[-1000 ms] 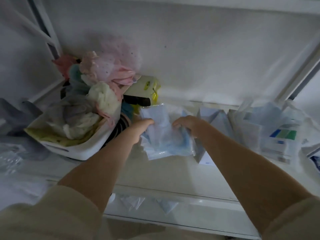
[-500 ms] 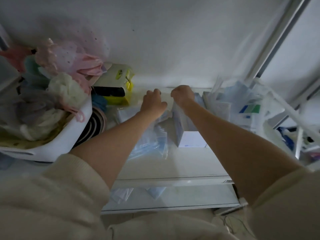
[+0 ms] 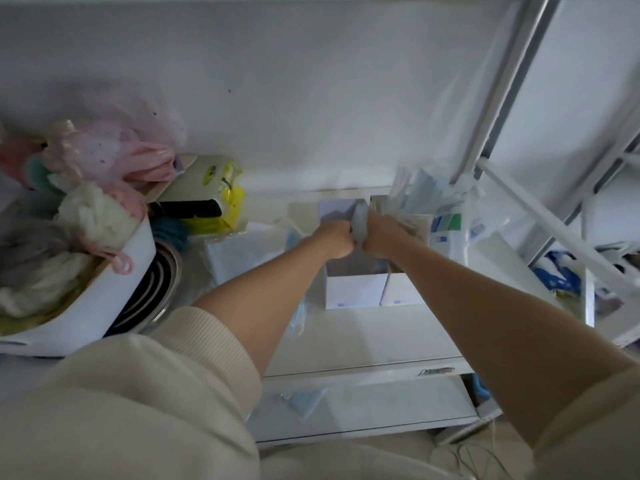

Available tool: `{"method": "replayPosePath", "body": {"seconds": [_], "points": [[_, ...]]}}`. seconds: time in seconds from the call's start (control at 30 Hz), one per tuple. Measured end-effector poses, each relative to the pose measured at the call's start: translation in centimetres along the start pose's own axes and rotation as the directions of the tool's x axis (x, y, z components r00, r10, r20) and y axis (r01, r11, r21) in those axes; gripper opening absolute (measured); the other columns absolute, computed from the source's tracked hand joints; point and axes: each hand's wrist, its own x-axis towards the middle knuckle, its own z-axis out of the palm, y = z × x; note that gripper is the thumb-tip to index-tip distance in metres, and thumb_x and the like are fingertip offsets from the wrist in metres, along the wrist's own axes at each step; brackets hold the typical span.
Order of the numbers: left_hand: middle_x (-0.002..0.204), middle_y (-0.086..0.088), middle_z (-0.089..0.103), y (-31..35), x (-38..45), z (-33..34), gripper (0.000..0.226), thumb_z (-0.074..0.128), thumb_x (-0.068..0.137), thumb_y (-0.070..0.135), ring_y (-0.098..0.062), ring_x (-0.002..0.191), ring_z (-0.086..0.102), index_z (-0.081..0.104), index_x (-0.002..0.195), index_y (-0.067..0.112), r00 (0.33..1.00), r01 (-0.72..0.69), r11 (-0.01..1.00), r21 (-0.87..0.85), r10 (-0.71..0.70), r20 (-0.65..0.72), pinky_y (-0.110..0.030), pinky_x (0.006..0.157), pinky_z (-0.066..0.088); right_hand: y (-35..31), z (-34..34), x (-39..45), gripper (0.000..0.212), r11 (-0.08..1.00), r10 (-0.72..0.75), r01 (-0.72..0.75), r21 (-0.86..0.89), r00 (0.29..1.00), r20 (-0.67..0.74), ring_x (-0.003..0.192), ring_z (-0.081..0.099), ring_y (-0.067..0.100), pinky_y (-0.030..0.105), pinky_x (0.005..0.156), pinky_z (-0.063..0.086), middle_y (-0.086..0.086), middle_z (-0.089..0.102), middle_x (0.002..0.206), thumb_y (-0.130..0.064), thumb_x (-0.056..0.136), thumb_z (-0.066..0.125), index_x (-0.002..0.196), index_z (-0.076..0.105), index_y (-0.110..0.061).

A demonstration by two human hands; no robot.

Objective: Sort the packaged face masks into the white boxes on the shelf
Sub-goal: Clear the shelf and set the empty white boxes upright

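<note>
Fingers of both hands clamp a mask pack (image 3: 359,221) above the white box (image 3: 356,289).

The scene is dim and flatly lit, with soft grey light that throws only faint shadows, the deepest lying inside the white box (image 3: 356,287) beneath the hands and under the white basket (image 3: 104,303) at the left. The brightest area is the pale wall panel at the upper right, and nothing shows hard glare. The picture is soft and slightly smeared throughout, fine detail is lost in the heaped cloth at the left, and the wide lens bends the shelf frame (image 3: 498,98) near the edges.
</note>
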Motion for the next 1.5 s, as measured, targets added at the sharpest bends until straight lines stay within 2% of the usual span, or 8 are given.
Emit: {"method": "replayPosePath", "body": {"seconds": [0.13,0.33,0.47,0.63,0.77,1.17,1.27,1.5], "points": [[0.122,-0.019,0.059,0.3,-0.1,0.2,0.03,0.045,0.095,0.014,-0.032,0.11,0.056,0.06,0.117,0.0,0.997,0.044,0.999,-0.002,-0.044,0.069,-0.033,0.085,0.042,-0.3,0.3,-0.3,0.054,0.993,-0.056,0.05,-0.112,0.997,-0.058,0.114,0.052,0.035,0.036,0.088,0.045,0.019,0.045,0.13,-0.009,0.089,0.052,0.138,0.033,-0.004],[0.129,-0.009,0.058,2.1,-0.7,0.9,0.056,0.043,0.094,0.054,-0.025,0.106,0.052,0.05,0.136,0.019,0.978,0.037,0.995,-0.095,-0.017,0.207,-0.031,0.089,0.038,-0.4,-1.7,-0.5,0.033,0.998,-0.036,0.032,0.063,0.997,0.074,0.11,0.058,0.027,0.034,0.088,0.048,0.011,0.06,0.119,-0.022,0.099,0.04,0.116,0.061,-0.003],[0.121,-0.013,0.061,2.3,0.0,0.9,0.053,0.045,0.095,0.05,-0.029,0.109,0.056,0.054,0.13,0.012,0.969,0.048,0.996,-0.072,-0.029,0.246,-0.036,0.1,0.042,0.3,-1.7,-0.1,0.033,0.989,-0.039,0.031,0.147,0.998,0.052,0.108,0.059,0.027,0.03,0.087,0.046,0.012,0.061,0.12,-0.022,0.094,0.048,0.117,0.062,-0.004],[0.084,0.003,0.058,1.8,0.2,0.8,0.039,0.052,0.094,0.042,-0.009,0.073,0.052,0.06,0.12,0.014,0.972,0.047,0.986,-0.157,-0.009,0.233,-0.02,0.064,0.038,0.4,-1.4,0.2,0.035,0.998,-0.056,0.056,0.033,0.998,0.001,0.103,0.059,0.026,0.028,0.081,0.044,0.013,0.061,0.117,-0.02,0.09,0.054,0.122,0.054,-0.007],[0.111,-0.003,0.062,1.6,0.5,1.0,0.045,0.055,0.09,0.043,-0.019,0.096,0.056,0.057,0.126,0.018,0.965,0.072,0.991,-0.11,-0.042,0.259,-0.032,0.09,0.045,0.4,-1.3,0.4,0.033,0.997,-0.046,0.045,0.064,0.999,0.004,0.094,0.061,0.025,0.028,0.073,0.045,0.013,0.063,0.111,-0.015,0.087,0.057,0.119,0.057,-0.008],[0.095,-0.004,0.064,2.0,1.2,3.2,0.029,0.06,0.08,0.038,-0.03,0.104,0.058,0.062,0.103,0.02,0.965,0.261,0.965,0.012,-0.261,0.032,-0.049,0.102,0.041,0.3,-0.9,0.5,0.032,0.989,-0.01,0.012,0.15,1.0,-0.016,0.083,0.058,0.023,0.03,0.077,0.05,0.014,0.064,0.106,-0.005,0.083,0.056,0.114,0.061,-0.007],[0.093,-0.002,0.06,1.9,0.9,3.2,0.034,0.056,0.084,0.045,-0.028,0.105,0.057,0.06,0.106,0.02,0.952,0.305,0.952,0.029,-0.303,-0.047,-0.046,0.102,0.042,0.3,-0.7,0.3,0.042,0.991,-0.042,0.046,0.122,0.998,-0.04,0.098,0.057,0.027,0.031,0.079,0.042,0.014,0.061,0.115,-0.007,0.084,0.052,0.125,0.05,-0.009],[0.082,-0.004,0.066,1.5,-0.2,1.3,0.031,0.073,0.065,0.024,-0.024,0.079,0.064,0.065,0.091,0.009,0.925,0.304,0.897,-0.32,-0.358,-0.124,-0.028,0.063,0.048,0.7,-0.8,0.8,0.042,0.992,0.006,-0.002,0.128,1.0,-0.024,0.114,0.053,0.035,0.033,0.08,0.04,0.021,0.055,0.124,-0.007,0.089,0.048,0.13,0.039,-0.003]]}}
